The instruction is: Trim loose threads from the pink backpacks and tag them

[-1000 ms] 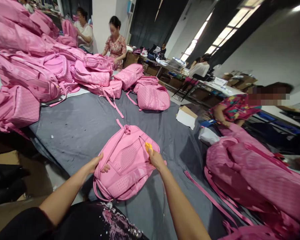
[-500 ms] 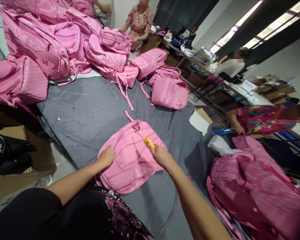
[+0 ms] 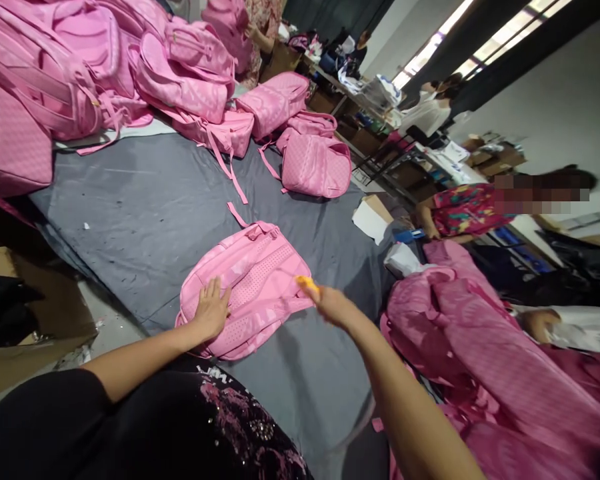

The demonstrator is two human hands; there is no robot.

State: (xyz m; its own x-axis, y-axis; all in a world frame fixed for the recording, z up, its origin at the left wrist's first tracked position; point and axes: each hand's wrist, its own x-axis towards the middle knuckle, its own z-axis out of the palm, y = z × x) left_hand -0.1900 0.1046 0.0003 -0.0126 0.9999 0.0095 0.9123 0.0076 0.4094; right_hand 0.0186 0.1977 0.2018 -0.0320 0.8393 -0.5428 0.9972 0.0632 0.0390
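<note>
A pink backpack [image 3: 260,267] lies on the grey-covered table, its padded straps and dotted mesh back panel facing up. My left hand [image 3: 211,312] rests flat on its near left part, fingers spread. Over the bag's right edge, my right hand [image 3: 333,307] is closed around a yellow tool [image 3: 307,287] that looks like an air blow gun. Motion blurs the tool's tip, which points left across the bag. A thin hose [image 3: 363,423] curves on the table below my right forearm.
Many pink backpacks [image 3: 180,87] are heaped at the far left, and more [image 3: 316,163] stand at the back. Another pink pile [image 3: 460,320] lies at right. A person in a colourful top [image 3: 463,210] works beyond it. Cardboard boxes [image 3: 5,260] stand left of the table.
My left hand has gone from gripping the bag's edge to lying flat on it. The straps now lie across the back panel. The view has shifted right.
</note>
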